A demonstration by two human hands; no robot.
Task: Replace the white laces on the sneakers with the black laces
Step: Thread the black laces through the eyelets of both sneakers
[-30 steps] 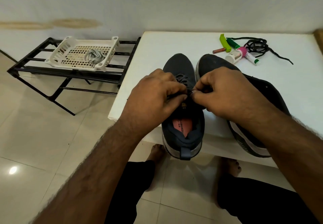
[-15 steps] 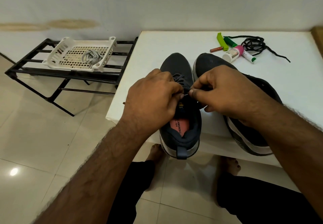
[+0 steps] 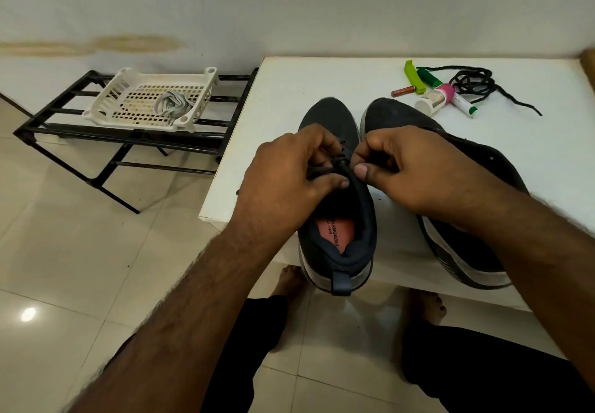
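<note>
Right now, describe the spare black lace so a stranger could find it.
Look at the white table, far right corner. Behind the two dark sneakers lies a loose black lace, coiled beside small tubes. It alone is a tangled cord, with one end trailing right.

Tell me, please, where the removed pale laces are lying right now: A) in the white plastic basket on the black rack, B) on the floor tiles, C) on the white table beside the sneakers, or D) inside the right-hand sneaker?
A: the bundle of pale laces lies in the white plastic basket, which sits on the black rack left of the table.
</note>
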